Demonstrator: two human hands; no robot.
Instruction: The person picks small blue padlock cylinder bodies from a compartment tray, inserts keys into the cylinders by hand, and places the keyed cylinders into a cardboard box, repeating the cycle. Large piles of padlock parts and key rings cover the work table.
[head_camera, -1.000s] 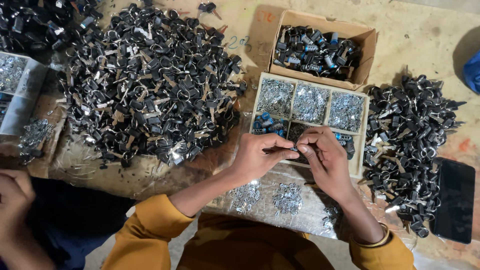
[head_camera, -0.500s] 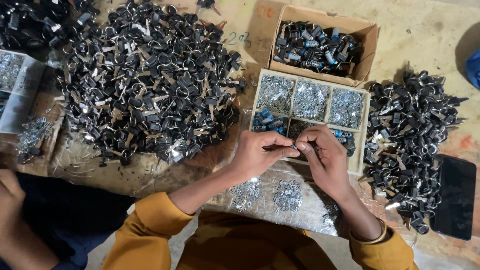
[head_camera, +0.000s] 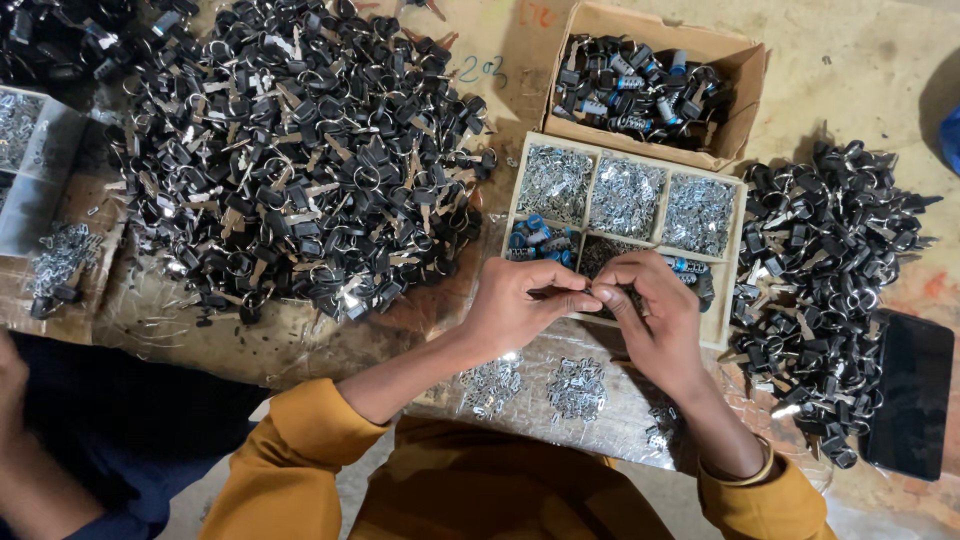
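Note:
My left hand (head_camera: 522, 302) and my right hand (head_camera: 650, 310) meet fingertip to fingertip over the near edge of a wooden divided tray (head_camera: 730, 262). Between the pinched fingers sits a small metal part (head_camera: 590, 293), mostly hidden; which hand carries it I cannot tell. The tray's far compartments hold small silver metal pieces (head_camera: 625, 195); a near compartment holds blue parts (head_camera: 535, 240). Below my hands, two small heaps of silver rings (head_camera: 575, 388) lie on a clear plastic sheet.
A large heap of black-headed keys (head_camera: 290, 160) fills the left. A smaller key heap (head_camera: 825, 270) lies right, beside a dark phone (head_camera: 910, 390). A cardboard box (head_camera: 745, 95) of dark parts stands behind the tray. Another person's arm (head_camera: 25, 480) shows at the lower left.
My hands stay pinched together over the tray's near edge with only slight finger movement. The other person's hand at the lower left has dropped lower in view.

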